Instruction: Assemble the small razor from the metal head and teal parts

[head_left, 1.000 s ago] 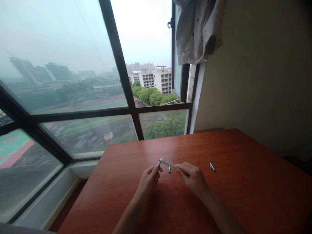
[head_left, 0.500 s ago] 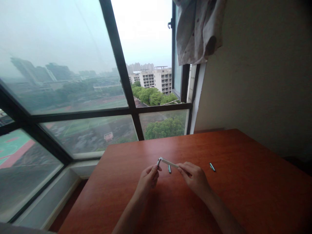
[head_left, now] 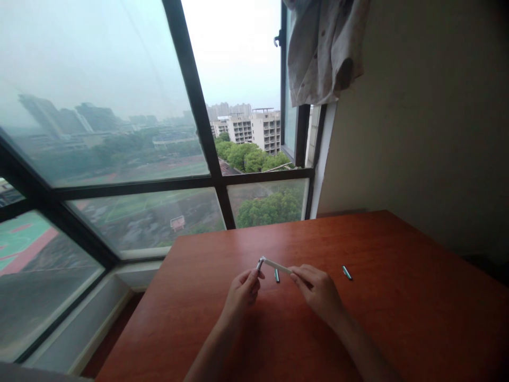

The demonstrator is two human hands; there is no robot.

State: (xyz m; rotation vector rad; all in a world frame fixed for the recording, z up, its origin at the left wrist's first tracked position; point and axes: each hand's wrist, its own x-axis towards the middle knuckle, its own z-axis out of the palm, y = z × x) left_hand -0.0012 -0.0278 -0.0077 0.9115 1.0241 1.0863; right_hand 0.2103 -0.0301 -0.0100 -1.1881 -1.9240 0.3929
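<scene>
My two hands hover over a reddish wooden table (head_left: 397,307) and share a slim white device (head_left: 274,265), flat and stick-like. My right hand (head_left: 318,293) pinches its right end. My left hand (head_left: 242,293) has its fingers curled, thumb and forefinger at the device's left end, where a small lid or flap stands up. A small teal battery (head_left: 277,275) lies on the table just behind the device, between my hands. A second teal battery (head_left: 347,272) rests to the right of my right hand.
Large black-framed windows (head_left: 199,122) run along the table's far and left sides, with a white sill (head_left: 131,265) below. A pale cloth (head_left: 324,50) hangs at the upper right. A beige wall (head_left: 429,122) borders the table on the right.
My hands and the white device have barely shifted; both batteries lie where they were.
</scene>
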